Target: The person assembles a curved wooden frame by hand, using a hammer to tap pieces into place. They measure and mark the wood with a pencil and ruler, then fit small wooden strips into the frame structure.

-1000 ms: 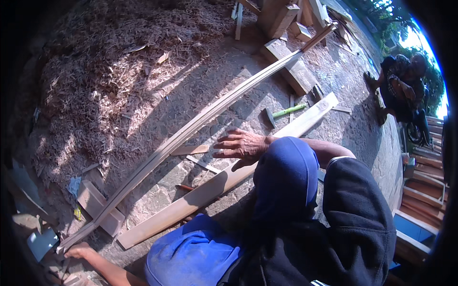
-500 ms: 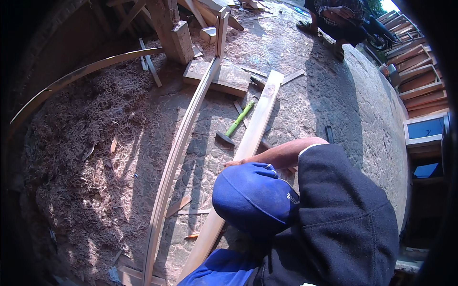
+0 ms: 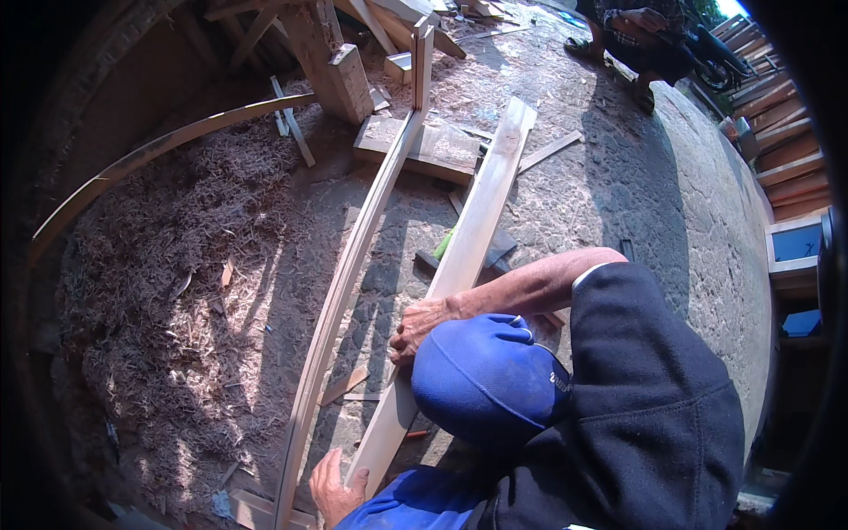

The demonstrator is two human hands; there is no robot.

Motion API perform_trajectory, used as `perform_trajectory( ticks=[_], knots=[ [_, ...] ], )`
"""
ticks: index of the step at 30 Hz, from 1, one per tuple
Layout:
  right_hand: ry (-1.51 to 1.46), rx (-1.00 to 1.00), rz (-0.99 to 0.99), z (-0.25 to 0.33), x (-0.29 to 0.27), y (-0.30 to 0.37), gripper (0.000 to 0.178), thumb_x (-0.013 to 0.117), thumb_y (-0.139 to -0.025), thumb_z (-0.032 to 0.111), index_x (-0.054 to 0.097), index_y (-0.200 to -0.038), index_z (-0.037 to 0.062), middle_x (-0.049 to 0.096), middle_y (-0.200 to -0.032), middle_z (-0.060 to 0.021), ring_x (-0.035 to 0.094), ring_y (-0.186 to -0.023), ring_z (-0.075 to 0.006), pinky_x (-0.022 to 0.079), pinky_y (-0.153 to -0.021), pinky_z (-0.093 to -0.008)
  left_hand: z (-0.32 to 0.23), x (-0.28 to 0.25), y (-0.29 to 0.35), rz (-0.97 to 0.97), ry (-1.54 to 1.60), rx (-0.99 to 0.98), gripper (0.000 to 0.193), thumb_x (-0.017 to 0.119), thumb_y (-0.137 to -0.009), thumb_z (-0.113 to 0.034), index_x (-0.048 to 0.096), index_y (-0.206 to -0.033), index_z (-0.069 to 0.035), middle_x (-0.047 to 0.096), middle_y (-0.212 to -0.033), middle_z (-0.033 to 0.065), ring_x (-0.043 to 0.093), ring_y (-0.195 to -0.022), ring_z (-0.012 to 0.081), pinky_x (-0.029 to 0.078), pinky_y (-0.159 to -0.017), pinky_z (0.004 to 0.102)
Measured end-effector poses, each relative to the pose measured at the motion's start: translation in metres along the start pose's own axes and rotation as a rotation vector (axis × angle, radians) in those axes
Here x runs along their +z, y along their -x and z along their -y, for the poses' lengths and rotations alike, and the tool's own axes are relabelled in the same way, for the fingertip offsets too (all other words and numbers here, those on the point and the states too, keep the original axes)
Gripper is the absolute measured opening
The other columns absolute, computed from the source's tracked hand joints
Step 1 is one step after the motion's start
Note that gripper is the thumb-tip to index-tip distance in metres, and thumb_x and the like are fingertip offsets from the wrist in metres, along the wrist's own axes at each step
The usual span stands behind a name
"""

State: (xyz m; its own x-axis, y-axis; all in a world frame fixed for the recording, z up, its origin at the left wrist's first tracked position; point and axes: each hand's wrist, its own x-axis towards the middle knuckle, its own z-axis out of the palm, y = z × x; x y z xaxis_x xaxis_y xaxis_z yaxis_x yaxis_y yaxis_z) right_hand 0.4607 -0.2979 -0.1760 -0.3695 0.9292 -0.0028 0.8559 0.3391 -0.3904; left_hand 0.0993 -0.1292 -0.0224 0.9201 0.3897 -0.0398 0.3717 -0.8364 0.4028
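Note:
Neither of my hands is in view. Close in front, a bent-over person in a blue cap [image 3: 490,380] and dark jacket [image 3: 654,344] works on a long pale plank [image 3: 486,208]. That person's right hand [image 3: 424,325] grips across the plank, fingers curled over its left edge. A second hand [image 3: 336,490], apparently the same person's, lies with fingers spread beside the plank's near end. A hammer with a green handle [image 3: 443,243] is mostly hidden under the plank; its dark head [image 3: 426,264] shows at the left.
A long grooved wooden strip [image 3: 349,269] stretches alongside, near a thick wood block [image 3: 420,146]. Wood shavings [image 3: 181,238] heap at left, with a curved strip [image 3: 168,137] above. Another person [image 3: 632,40] is at the far right; stacked wooden frames [image 3: 782,146] line the right side.
The plank has slid away and sideways, now covering most of the hammer. The capped person's right hand shows more fully, and a second hand has appeared near the bottom. The view has shifted slightly.

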Motion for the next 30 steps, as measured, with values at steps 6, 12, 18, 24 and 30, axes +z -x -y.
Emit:
perform_trajectory(
  ticks=[6,12,18,24,30],
  knots=[
    [0.175,-0.129,0.081,0.032,-0.102,-0.026,0.030,0.056,-0.095,0.026,0.058,-0.116,0.0045,0.065,-0.095,-0.0108,0.070,-0.078,-0.0319,0.057,-0.059,-0.0429,-0.040,0.011,-0.059,0.380,0.159,-0.273,0.066,0.070,-0.087,-0.060,0.065,-0.106,0.003,0.070,-0.092,0.0243,0.070,-0.084,0.0412,0.055,-0.071,0.0490],
    [0.304,-0.133,-0.357,0.048,-0.161,-0.008,0.043,0.065,-0.090,0.032,0.059,-0.129,0.0124,0.065,-0.104,-0.0062,0.066,-0.103,-0.0249,0.051,-0.090,-0.0497,-0.004,-0.008,-0.067,0.262,0.251,0.169,0.012,0.064,-0.093,-0.017,0.070,-0.089,-0.007,0.067,-0.090,0.0167,0.064,-0.083,0.0352,0.052,-0.073,0.0439],
    [0.557,0.133,-1.295,0.026,-0.206,0.080,0.053,0.071,-0.093,0.040,0.057,-0.135,0.0122,0.064,-0.119,-0.0086,0.060,-0.116,-0.0248,0.040,-0.107,-0.0490,-0.022,-0.081,-0.071,0.113,0.065,0.038,0.022,0.072,-0.090,-0.023,0.069,-0.092,-0.001,0.066,-0.087,0.0201,0.063,-0.079,0.0403,0.050,-0.071,0.0468],
    [-0.106,0.817,-1.812,-0.131,-0.222,0.140,0.085,0.081,-0.085,0.037,0.037,-0.146,-0.0031,0.052,-0.136,-0.0230,0.053,-0.126,-0.0337,0.041,-0.109,-0.0472,-0.044,-0.148,-0.083,-0.071,-0.011,-0.086,0.049,0.075,-0.090,-0.041,0.066,-0.098,0.006,0.065,-0.084,0.0231,0.058,-0.073,0.0381,0.049,-0.068,0.0453],
    [-0.180,1.140,-1.413,-0.272,-0.248,0.164,0.138,0.093,-0.062,0.052,0.012,-0.158,-0.0053,0.028,-0.158,-0.0305,0.030,-0.148,-0.0408,0.031,-0.121,-0.0414,-0.028,-0.181,-0.082,-0.132,-0.196,-0.147,0.052,0.076,-0.089,-0.040,0.067,-0.108,0.008,0.069,-0.096,0.0263,0.064,-0.084,0.0414,0.052,-0.078,0.0459]
  ],
)
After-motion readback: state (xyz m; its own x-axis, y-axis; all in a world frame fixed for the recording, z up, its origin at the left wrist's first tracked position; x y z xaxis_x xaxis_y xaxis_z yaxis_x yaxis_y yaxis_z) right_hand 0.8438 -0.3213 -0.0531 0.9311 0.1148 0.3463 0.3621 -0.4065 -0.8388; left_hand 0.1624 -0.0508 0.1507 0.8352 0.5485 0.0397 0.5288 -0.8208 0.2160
